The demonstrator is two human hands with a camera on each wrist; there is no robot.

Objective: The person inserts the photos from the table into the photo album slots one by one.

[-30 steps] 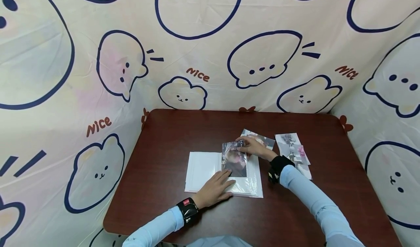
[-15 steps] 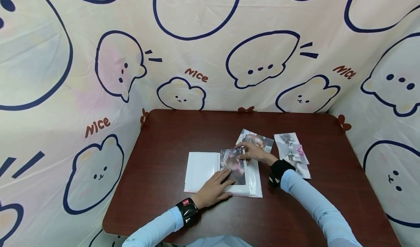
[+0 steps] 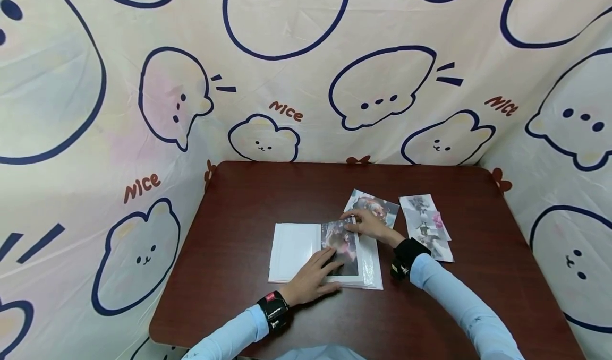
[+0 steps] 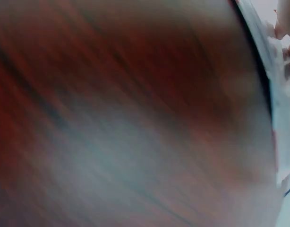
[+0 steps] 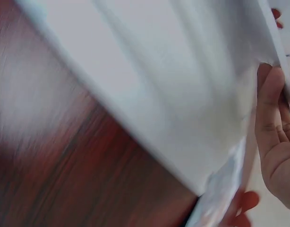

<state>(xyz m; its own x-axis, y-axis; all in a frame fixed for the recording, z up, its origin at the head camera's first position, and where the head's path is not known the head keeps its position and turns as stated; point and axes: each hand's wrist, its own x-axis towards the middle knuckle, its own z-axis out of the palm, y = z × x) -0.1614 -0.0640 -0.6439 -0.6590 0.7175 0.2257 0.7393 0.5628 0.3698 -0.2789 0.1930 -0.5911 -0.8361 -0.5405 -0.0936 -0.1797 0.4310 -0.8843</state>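
Fingers nearly straight, rests the left hand (image 3: pixel 309 277) on an opened white album (image 3: pixel 294 251) in the head view, just below the middle of the frame, fingertips over the lower left part of a photo (image 3: pixel 344 243). Pinches with the right hand (image 3: pixel 372 226) at the upper right corner of that photo, thumb over its face. Has the photo on the album's right page, beside the fold, with a white margin along its right side and bottom; impossible to tell whether over or under the clear film. Just beyond the right hand, a second photo (image 3: pixel 384 207) set aslant on the brown surface (image 3: pixel 268 195); farther right, a small overlapping group of photos (image 3: pixel 425 227), one with a pink patch. Wears black wrist straps (image 3: pixel 274 309) and light blue sleeves (image 3: pixel 461 304). Across the upper frame, pale cloth (image 3: pixel 306 84) printed with dark blue animal outlines.

In the left wrist view, mostly brown surface, smeared by blur. Along the right edge, the pale side of the album; at upper right, bits of fingers cut off by the frame, hold unclear.

In the right wrist view, wood grain at lower left and a broad, blurred white page of the album across the upper middle. At the right edge, thumb and fingers of the right hand against a thin white edge, photo or page not distinguishable there. Near the bottom, a pale, pinkish sheet (image 5: pixel 220 194), too smeared to name.
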